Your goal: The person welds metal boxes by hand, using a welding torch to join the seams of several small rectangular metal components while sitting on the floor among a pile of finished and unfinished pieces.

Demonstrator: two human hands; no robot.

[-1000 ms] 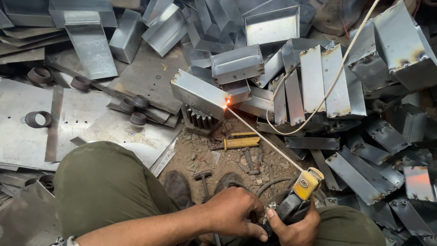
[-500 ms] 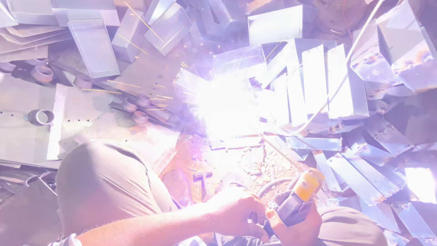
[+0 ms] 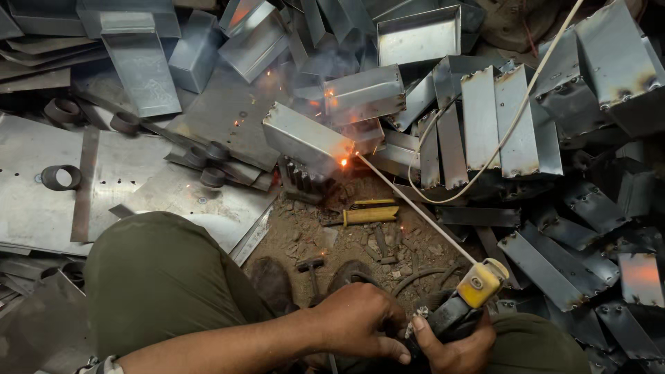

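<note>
Head view: both hands, left hand and right hand, are clasping electrode holder for steadiness; welding rod is reaching forward, tip glowing against metal box.

Dim, even light; sharp focus; orange glow at rod tip; faint sheen on metal boxes

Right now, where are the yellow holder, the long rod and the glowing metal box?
yellow holder [image 3: 479, 282], head view, on its yellow cap.
long rod [image 3: 415, 205], head view, mid-length.
glowing metal box [image 3: 301, 138], head view, on its flat side.
</note>
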